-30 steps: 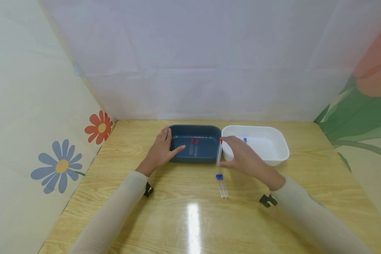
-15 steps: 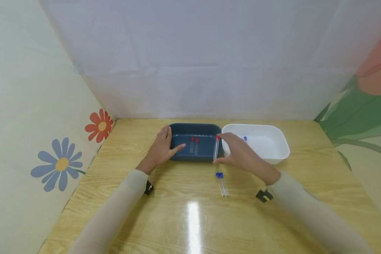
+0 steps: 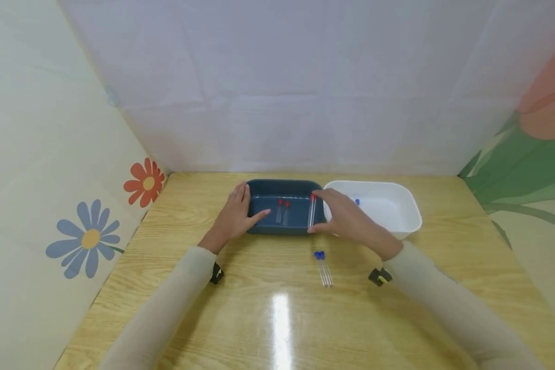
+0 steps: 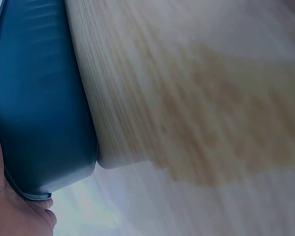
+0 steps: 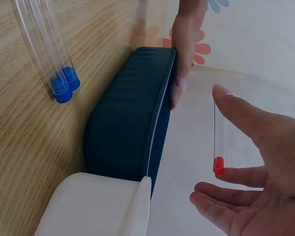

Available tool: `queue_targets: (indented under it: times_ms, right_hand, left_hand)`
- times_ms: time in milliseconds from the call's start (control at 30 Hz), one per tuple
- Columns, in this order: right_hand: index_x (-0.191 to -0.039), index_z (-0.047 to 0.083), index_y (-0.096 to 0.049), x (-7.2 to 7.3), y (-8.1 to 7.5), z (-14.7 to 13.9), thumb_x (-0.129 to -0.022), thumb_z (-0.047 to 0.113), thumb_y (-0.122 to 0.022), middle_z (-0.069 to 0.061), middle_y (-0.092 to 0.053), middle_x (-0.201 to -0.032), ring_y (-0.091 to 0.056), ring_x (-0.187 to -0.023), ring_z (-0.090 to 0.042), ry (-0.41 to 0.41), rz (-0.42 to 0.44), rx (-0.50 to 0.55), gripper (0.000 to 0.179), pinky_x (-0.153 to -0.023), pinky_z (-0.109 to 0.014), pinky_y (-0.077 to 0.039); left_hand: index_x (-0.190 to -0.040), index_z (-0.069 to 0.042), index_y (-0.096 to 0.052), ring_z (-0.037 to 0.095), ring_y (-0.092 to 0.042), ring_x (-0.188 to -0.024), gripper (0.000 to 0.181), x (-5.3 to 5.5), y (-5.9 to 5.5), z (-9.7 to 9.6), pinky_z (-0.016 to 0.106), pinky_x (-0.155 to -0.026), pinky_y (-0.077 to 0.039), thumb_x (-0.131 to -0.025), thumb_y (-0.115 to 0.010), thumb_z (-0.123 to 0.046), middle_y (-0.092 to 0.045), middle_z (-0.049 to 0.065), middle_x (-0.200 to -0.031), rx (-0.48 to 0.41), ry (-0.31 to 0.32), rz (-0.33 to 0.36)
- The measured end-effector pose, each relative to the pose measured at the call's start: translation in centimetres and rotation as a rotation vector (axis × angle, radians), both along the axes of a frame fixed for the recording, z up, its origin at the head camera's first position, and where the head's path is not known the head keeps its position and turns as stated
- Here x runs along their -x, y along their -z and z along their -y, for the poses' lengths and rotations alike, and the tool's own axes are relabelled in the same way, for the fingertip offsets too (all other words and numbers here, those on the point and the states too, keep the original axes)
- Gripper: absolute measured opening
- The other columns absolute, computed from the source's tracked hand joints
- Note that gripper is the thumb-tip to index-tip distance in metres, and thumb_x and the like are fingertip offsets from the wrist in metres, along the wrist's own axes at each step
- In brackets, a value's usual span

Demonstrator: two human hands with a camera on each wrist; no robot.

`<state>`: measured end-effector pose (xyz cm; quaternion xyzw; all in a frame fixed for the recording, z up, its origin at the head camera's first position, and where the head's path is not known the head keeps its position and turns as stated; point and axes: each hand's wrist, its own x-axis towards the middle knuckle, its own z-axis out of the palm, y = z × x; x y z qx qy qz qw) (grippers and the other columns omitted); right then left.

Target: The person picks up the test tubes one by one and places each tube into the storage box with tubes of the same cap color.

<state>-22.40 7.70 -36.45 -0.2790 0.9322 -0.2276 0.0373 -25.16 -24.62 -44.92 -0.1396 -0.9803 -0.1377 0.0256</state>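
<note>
My right hand (image 3: 351,216) pinches a clear test tube with a red cap (image 3: 312,211) lengthwise, thumb at the bottom end and a finger at the cap. The tube is above the right end of a dark blue basin (image 3: 300,229). In the right wrist view the red cap (image 5: 219,165) touches a fingertip. My left hand (image 3: 233,218) rests on the basin's left end, fingers straight along the rim, thumb stretched over the inside. Two red-capped test tubes (image 3: 287,213) lie in the basin. Blue-capped test tubes (image 3: 324,268) lie on the table in front.
A white basin (image 3: 409,213) stands against the blue one's right end, with a blue cap (image 3: 357,202) visible inside; the right hand partly covers this basin. Both stand on a wooden table (image 3: 240,313). A white cloth wall (image 3: 277,118) rises behind.
My right hand has moved left with the red-capped test tube, from the gap between the basins to over the blue basin's right end. The left hand has stayed in place.
</note>
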Motion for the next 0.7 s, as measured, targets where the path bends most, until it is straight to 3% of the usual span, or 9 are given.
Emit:
queue_targets:
  times_ms: [700]
  right_hand:
    - [-0.154, -0.001, -0.038, 2.4, 0.0, 0.9, -0.081, 0.047, -0.084, -0.025, -0.040, -0.156, -0.038, -0.142, -0.044, -0.047, 0.021, -0.036, 0.099, -0.116, -0.056, -0.032]
  left_hand:
    - [-0.160, 0.003, 0.000, 0.030, 0.007, -0.156, 0.112, 0.0, -0.2, -0.1, 0.046, -0.125, -0.001, -0.094, -0.036, -0.081, 0.009, 0.016, -0.169, -0.005, -0.011, 0.025]
